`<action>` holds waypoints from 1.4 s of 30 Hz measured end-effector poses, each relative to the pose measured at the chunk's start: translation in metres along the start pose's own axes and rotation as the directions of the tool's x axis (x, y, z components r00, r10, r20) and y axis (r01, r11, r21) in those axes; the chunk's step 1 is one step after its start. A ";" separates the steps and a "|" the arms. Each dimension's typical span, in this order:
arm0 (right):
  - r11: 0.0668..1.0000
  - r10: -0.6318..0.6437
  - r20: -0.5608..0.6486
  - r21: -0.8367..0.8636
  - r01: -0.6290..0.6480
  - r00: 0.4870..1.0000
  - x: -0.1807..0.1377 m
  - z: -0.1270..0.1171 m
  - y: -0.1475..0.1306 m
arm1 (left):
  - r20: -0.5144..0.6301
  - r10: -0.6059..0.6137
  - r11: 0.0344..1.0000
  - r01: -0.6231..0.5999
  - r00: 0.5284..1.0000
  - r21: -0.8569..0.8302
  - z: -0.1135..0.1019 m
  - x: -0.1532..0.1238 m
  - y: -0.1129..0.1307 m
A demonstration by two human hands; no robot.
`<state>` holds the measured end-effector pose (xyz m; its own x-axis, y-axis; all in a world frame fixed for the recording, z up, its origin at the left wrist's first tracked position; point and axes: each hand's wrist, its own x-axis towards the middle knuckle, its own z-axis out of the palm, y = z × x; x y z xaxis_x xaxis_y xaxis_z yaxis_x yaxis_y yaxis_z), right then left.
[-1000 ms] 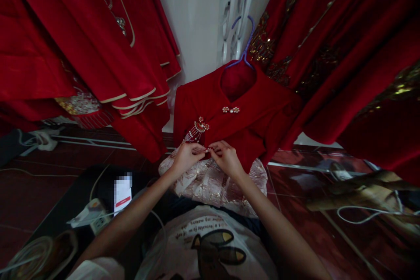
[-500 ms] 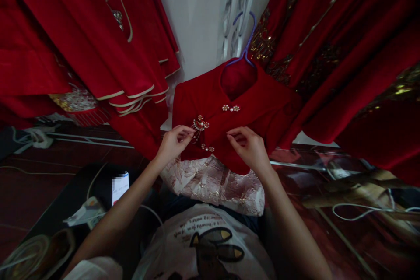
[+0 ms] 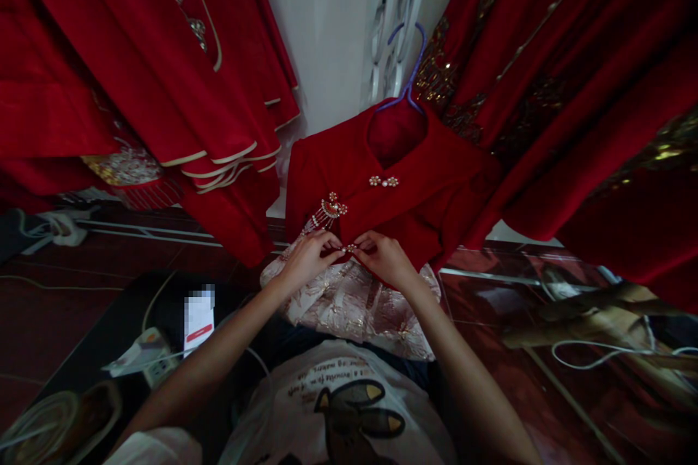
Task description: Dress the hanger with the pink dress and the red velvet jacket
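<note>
A red jacket hangs in front of me on a purple hanger. My left hand and my right hand meet at its lower front, each pinching one end of a small beaded clasp. The fingertips partly cover this clasp. Higher on the jacket are a second beaded clasp and a fan-shaped brooch with hanging bead strands, above my left hand. Shiny pale pink brocade fabric shows below the jacket, over my lap.
Red garments with pale edging hang at the left, and red garments with gold sequins at the right. A lit phone and a power strip lie on a dark surface at my left. A white cable loops at the right.
Both hands have moved inward and down, from apart beside the brooch and over the jacket's front to together at the lower clasp. More of the brooch's bead strands now shows.
</note>
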<state>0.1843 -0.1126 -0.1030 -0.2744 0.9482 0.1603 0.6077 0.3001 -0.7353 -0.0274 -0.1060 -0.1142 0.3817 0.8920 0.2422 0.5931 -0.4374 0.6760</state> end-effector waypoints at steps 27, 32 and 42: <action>0.986 0.011 0.012 0.167 -0.012 1.000 0.002 0.008 -0.001 | -0.068 0.010 1.000 -0.011 0.998 -0.014 0.011 -0.004 0.009; 0.982 0.000 0.140 0.187 -0.026 0.990 -0.001 -0.014 -0.002 | -0.148 0.074 0.997 -0.067 0.986 0.050 -0.014 0.009 0.015; 0.981 -0.100 0.269 0.188 0.050 0.958 -0.012 -0.043 -0.007 | 0.150 0.484 0.705 -0.486 0.862 0.517 -0.086 0.074 0.028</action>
<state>0.2156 -0.1218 -0.0716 -0.5240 0.8502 0.0504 0.4423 0.3222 -0.8370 -0.0435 -0.0428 -0.0180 0.7229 0.5397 0.4315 0.5987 -0.8010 -0.0010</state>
